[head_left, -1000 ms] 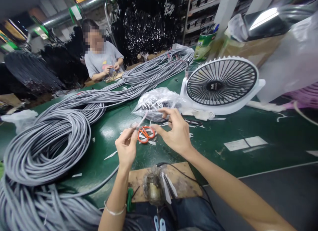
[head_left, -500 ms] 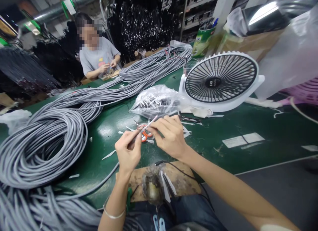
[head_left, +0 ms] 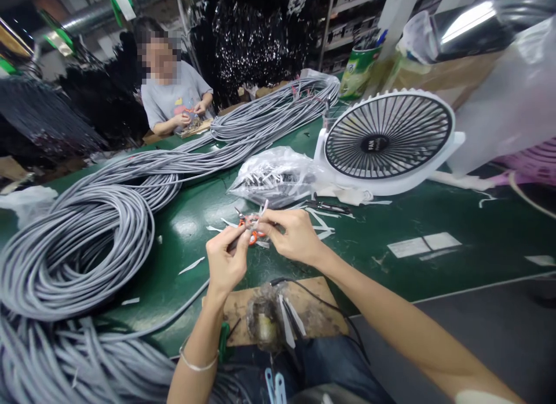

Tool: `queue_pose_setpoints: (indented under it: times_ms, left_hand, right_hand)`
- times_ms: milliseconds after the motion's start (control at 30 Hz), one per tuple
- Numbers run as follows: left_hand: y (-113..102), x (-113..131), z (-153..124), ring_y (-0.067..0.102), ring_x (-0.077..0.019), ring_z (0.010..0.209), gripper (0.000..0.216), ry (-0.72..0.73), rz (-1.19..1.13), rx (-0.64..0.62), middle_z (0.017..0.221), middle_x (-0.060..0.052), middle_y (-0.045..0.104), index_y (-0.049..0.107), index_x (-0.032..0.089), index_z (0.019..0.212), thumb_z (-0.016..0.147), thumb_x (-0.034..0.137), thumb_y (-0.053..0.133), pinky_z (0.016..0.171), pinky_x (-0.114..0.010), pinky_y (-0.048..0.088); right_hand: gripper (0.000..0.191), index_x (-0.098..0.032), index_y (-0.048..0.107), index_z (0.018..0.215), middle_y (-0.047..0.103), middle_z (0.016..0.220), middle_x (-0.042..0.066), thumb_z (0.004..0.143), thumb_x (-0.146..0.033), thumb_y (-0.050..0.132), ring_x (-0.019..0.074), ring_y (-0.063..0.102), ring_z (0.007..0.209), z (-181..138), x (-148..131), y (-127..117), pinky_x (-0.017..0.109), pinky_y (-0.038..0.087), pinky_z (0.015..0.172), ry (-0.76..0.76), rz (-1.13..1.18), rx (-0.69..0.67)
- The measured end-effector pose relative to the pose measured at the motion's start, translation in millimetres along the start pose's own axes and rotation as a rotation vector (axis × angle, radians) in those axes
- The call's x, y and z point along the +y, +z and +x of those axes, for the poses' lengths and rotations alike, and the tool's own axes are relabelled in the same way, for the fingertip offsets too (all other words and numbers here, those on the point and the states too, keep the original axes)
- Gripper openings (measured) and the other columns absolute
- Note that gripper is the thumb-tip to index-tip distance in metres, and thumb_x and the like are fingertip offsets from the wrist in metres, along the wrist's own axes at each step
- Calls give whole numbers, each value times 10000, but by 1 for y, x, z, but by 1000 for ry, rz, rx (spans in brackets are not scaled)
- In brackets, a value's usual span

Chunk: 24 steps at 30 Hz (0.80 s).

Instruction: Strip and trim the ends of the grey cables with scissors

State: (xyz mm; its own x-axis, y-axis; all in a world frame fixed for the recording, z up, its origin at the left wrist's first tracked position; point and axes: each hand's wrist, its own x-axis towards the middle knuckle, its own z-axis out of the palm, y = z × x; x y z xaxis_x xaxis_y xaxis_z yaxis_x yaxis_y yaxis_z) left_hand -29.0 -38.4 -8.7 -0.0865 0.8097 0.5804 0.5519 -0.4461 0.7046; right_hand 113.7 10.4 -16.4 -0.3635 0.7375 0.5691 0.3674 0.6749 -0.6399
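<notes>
My left hand (head_left: 226, 262) is closed in a pinch on the end of a thin grey cable. My right hand (head_left: 292, 233) is pinched too, holding a small white sleeve (head_left: 263, 208) at that cable end. The two hands meet above orange-handled scissors (head_left: 251, 224) lying on the green table (head_left: 478, 219). White sleeve scraps (head_left: 319, 221) lie scattered around the scissors. A clear plastic bag of white sleeves (head_left: 273, 178) sits just behind my hands.
Big coils of grey cable (head_left: 78, 248) fill the table's left side. A white desk fan (head_left: 386, 140) stands at the right rear. A brown wooden board (head_left: 321, 314) with a soldering stand lies near my lap. A person sits working across the table at the far left.
My right hand came down from the bag and closed in on my left hand. Both hands now pinch together over the scissors, and the white sleeve sits shorter between them.
</notes>
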Motion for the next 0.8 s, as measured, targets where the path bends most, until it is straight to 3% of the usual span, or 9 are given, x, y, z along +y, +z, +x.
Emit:
queue_pose_setpoints:
  times_ms: [167,300,400,567,667,800]
  left_hand:
    - [-3,-4,3,491,-85,495,181,-125,-134,-87,560,1,584,730,143,813,761,240,586,463,-179,375]
    - [1,-7,3,590,-133,606,192,-249,-199,-31,682,-41,676,730,143,814,734,271,611,556,-213,462]
    - [4,-8,2,611,-152,645,202,-299,-221,28,718,-52,691,729,141,805,714,291,628,591,-234,483]
    - [2,-7,1,528,-105,549,166,-232,-166,49,618,-23,632,733,145,794,724,243,620,506,-197,408]
    - [2,-6,1,498,-88,522,155,-179,-113,43,615,-15,622,731,153,802,736,221,608,479,-186,377]
    - [3,-5,0,493,-77,505,149,-90,-36,38,613,-8,615,723,156,808,750,198,592,463,-177,371]
  right_hand:
    - [298,-172,506,627,524,545,-10,838,-380,481,91,451,484,4,-1,0,208,330,491,135,343,-54]
    - [393,-192,431,607,435,517,-41,846,-504,425,78,404,452,7,-4,-3,205,340,456,176,617,-34]
    - [335,-183,480,617,483,522,-30,865,-408,455,83,417,461,6,-6,-5,215,325,465,111,396,119]
    - [258,-170,575,619,607,581,10,856,-260,526,121,495,565,5,-4,-5,262,331,578,-218,-225,319]
    - [236,-166,592,630,610,565,3,849,-243,547,122,480,551,5,-2,-4,267,313,576,-325,-361,351]
    - [232,-168,591,626,597,543,-1,847,-225,550,126,462,548,4,-2,-1,272,293,576,-352,-426,363]
